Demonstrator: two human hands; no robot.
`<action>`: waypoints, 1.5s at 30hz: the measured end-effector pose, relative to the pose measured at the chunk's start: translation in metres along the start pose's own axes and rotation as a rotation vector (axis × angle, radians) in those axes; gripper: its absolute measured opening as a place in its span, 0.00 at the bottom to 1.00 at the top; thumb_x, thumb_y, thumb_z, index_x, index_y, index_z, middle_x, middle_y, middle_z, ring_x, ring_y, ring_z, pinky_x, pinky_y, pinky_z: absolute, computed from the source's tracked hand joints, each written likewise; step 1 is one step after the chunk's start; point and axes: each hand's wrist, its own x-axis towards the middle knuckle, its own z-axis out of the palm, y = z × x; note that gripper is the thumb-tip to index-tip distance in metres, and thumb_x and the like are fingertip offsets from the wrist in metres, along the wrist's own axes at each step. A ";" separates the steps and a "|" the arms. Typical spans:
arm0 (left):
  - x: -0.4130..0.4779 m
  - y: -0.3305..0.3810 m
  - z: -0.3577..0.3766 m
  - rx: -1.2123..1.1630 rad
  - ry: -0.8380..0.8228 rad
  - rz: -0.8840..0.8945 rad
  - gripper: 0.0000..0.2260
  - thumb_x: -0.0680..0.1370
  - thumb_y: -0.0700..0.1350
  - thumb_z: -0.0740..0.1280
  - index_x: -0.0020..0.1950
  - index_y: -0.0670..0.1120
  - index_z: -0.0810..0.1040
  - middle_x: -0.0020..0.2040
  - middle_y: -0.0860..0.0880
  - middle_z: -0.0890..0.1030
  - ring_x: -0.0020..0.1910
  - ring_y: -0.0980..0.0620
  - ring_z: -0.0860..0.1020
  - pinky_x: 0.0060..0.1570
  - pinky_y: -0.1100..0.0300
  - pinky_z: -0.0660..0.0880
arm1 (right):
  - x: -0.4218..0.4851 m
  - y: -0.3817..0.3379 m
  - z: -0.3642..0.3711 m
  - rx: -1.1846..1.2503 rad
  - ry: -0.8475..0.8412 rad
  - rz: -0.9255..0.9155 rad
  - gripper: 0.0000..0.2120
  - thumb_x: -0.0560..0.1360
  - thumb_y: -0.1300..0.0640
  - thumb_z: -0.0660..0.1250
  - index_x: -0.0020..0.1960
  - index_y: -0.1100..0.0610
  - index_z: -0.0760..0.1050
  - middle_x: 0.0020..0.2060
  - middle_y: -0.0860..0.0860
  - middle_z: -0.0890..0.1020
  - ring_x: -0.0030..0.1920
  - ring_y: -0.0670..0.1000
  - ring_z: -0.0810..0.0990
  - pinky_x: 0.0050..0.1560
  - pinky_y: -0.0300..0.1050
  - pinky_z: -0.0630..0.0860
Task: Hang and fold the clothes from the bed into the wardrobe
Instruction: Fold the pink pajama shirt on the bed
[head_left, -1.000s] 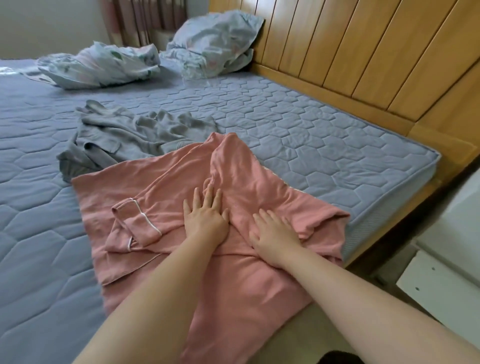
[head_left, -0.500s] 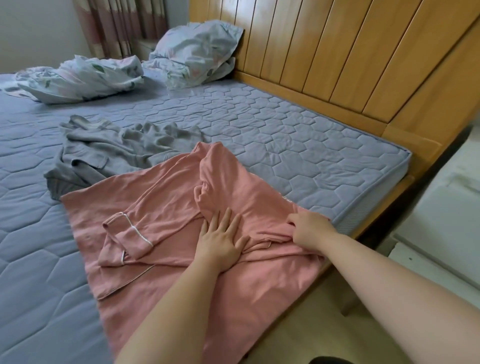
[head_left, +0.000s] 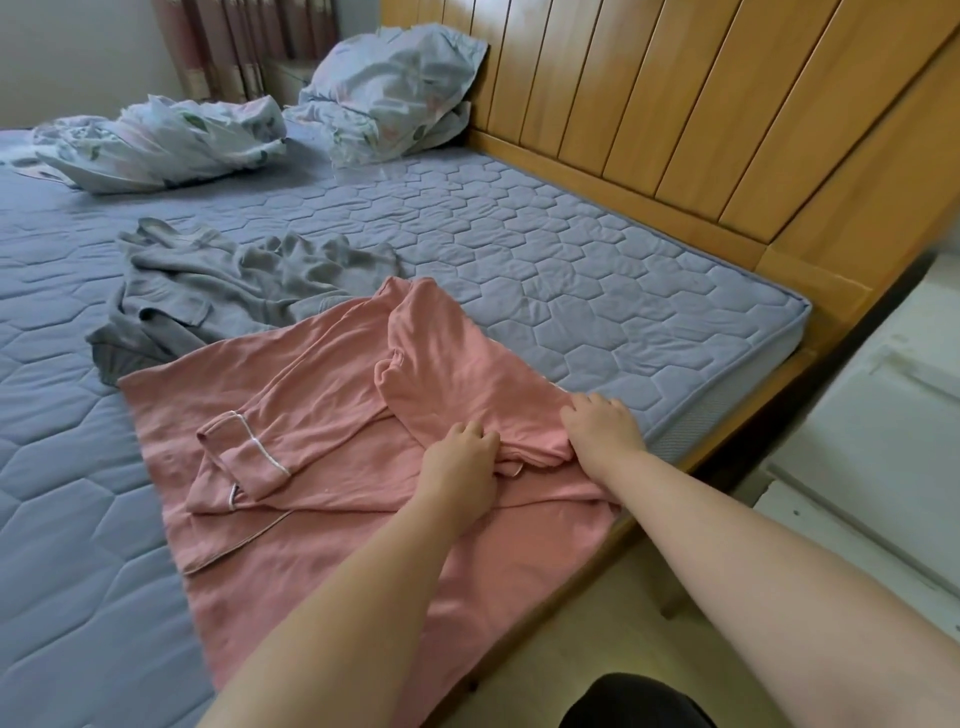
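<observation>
A pink garment (head_left: 322, 415) with white piping on its cuff lies spread on the blue quilted mattress (head_left: 571, 270), its lower part hanging over the bed's near edge. My left hand (head_left: 460, 462) grips a fold of the pink cloth near the middle, fingers curled into it. My right hand (head_left: 602, 423) holds the same fold at its right end, close to the mattress edge. A crumpled grey garment (head_left: 218, 280) lies just behind the pink one, partly under its far edge.
A floral pillow (head_left: 395, 78) leans on the wooden headboard (head_left: 675, 104), with a crumpled floral sheet (head_left: 156, 140) to its left. White furniture (head_left: 872, 441) stands on the right of the bed. Pale floor (head_left: 571, 649) shows below the bed edge.
Both hands went from pressing flat on the pink garment to gripping a fold of it. My right hand moved right toward the mattress edge. The view shifted slightly.
</observation>
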 end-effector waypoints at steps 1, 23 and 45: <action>0.001 0.000 -0.005 0.028 0.006 0.004 0.11 0.77 0.44 0.61 0.58 0.46 0.72 0.61 0.48 0.72 0.60 0.46 0.71 0.46 0.53 0.71 | 0.001 0.003 -0.001 0.024 0.056 -0.026 0.06 0.67 0.69 0.62 0.38 0.62 0.76 0.38 0.58 0.78 0.38 0.59 0.80 0.37 0.50 0.76; 0.006 -0.038 -0.005 -0.309 -0.110 -0.129 0.16 0.79 0.40 0.60 0.65 0.47 0.78 0.67 0.49 0.74 0.68 0.46 0.68 0.63 0.62 0.61 | 0.048 0.035 0.011 0.866 -0.501 0.491 0.24 0.67 0.48 0.74 0.57 0.63 0.79 0.54 0.59 0.82 0.50 0.56 0.80 0.47 0.44 0.74; -0.051 -0.148 -0.076 -1.519 0.054 -1.033 0.23 0.68 0.64 0.72 0.54 0.51 0.72 0.46 0.48 0.78 0.44 0.48 0.78 0.44 0.55 0.77 | -0.022 -0.163 -0.130 0.827 -0.535 -0.542 0.15 0.71 0.56 0.63 0.57 0.51 0.76 0.49 0.51 0.81 0.47 0.51 0.79 0.48 0.44 0.76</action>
